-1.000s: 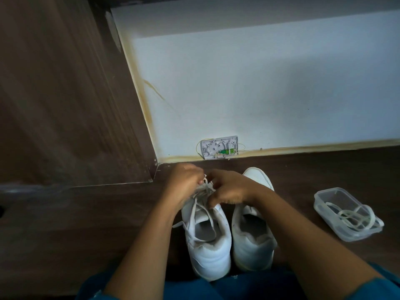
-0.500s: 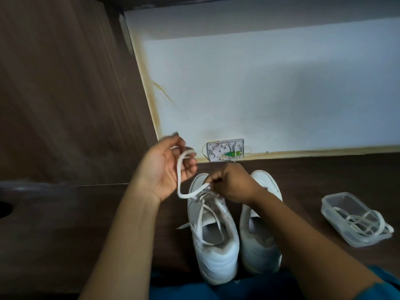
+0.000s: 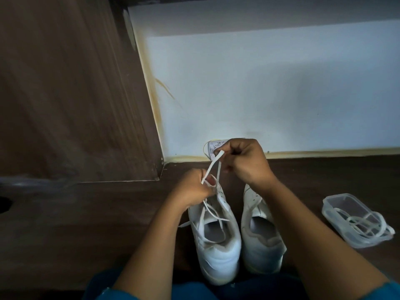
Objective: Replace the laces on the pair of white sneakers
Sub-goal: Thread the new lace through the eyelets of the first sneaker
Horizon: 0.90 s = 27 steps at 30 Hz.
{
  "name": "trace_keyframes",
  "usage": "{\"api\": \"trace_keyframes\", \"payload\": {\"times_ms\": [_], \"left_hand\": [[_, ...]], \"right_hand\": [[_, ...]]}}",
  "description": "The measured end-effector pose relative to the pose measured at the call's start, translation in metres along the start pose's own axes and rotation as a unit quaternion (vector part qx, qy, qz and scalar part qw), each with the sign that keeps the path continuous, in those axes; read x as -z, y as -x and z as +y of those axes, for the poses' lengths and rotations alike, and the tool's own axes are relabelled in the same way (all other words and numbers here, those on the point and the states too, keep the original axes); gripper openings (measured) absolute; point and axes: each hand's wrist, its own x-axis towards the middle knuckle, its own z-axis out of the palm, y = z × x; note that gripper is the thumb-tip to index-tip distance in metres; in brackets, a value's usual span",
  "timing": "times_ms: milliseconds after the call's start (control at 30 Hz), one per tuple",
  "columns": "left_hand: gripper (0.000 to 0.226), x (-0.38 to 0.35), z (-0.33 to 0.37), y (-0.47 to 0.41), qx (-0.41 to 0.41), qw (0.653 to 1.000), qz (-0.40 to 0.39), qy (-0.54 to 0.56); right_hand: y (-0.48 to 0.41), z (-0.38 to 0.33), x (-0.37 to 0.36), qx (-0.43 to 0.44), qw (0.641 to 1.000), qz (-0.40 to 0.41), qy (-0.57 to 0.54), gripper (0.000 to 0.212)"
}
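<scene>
Two white sneakers stand side by side on the dark wooden surface, heels toward me. The left sneaker (image 3: 218, 252) has a loose white lace (image 3: 213, 169) running through its eyelets. My left hand (image 3: 192, 187) rests on its toe end and pinches the lace near the eyelets. My right hand (image 3: 244, 161) is raised above the toes, gripping a loop of the same lace, pulled up and away from the shoe. The right sneaker (image 3: 262, 241) shows no lace; my right forearm covers part of it.
A clear plastic container (image 3: 350, 215) holding coiled white laces (image 3: 365, 228) sits to the right of the shoes. A white wall rises behind, with a small open wall box (image 3: 211, 149) at its base. A brown wooden panel stands at the left.
My left hand has dropped from its raised position down onto the left sneaker's toe. My right hand has lifted off the shoe and now pulls the lace upward.
</scene>
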Motion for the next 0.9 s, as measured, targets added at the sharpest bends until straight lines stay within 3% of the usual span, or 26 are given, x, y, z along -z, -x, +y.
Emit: {"api": "trace_keyframes", "payload": {"times_ms": [100, 167, 333, 433, 567, 667, 733, 767, 833, 867, 900], "left_hand": [[0.014, -0.002, -0.007, -0.002, 0.049, 0.993, -0.018, -0.103], [0.007, -0.005, -0.007, -0.001, 0.075, 0.986, 0.015, -0.147], [0.009, -0.015, -0.003, -0.002, 0.048, 0.975, 0.077, -0.200], [0.007, -0.014, -0.005, -0.003, 0.037, 0.981, 0.083, -0.174], [0.014, -0.012, -0.007, -0.006, 0.025, 0.996, 0.055, -0.065], [0.019, -0.009, -0.008, -0.006, 0.037, 0.998, 0.014, 0.046], [0.021, -0.006, -0.011, -0.007, 0.052, 0.997, 0.007, 0.059], [0.022, -0.006, -0.013, -0.007, 0.057, 0.997, 0.003, 0.059], [0.025, -0.006, -0.015, -0.009, 0.055, 0.996, -0.006, 0.063], [0.028, -0.007, -0.016, -0.009, 0.052, 0.996, -0.007, 0.068], [0.031, -0.007, -0.016, -0.010, 0.049, 0.996, -0.002, 0.070]], "right_hand": [[0.002, -0.005, 0.006, -0.025, 0.998, -0.030, -0.051, 0.030], [0.004, -0.009, 0.008, -0.041, 0.997, -0.025, -0.059, 0.029], [-0.001, -0.006, 0.020, -0.116, 0.986, 0.060, -0.107, 0.027], [0.000, -0.006, 0.016, -0.132, 0.987, 0.057, -0.074, 0.021], [-0.002, -0.010, 0.007, -0.175, 0.981, 0.046, -0.074, 0.035], [-0.003, -0.018, 0.010, -0.217, 0.967, -0.026, -0.127, 0.048], [-0.001, -0.024, 0.018, -0.226, 0.961, -0.128, -0.097, 0.039], [0.002, -0.028, 0.023, -0.233, 0.948, -0.211, -0.049, 0.027], [0.009, -0.036, 0.031, -0.260, 0.881, -0.394, 0.030, 0.004], [0.012, -0.036, 0.034, -0.271, 0.859, -0.431, 0.048, 0.013], [0.012, -0.034, 0.035, -0.278, 0.863, -0.416, 0.065, 0.017]]}}
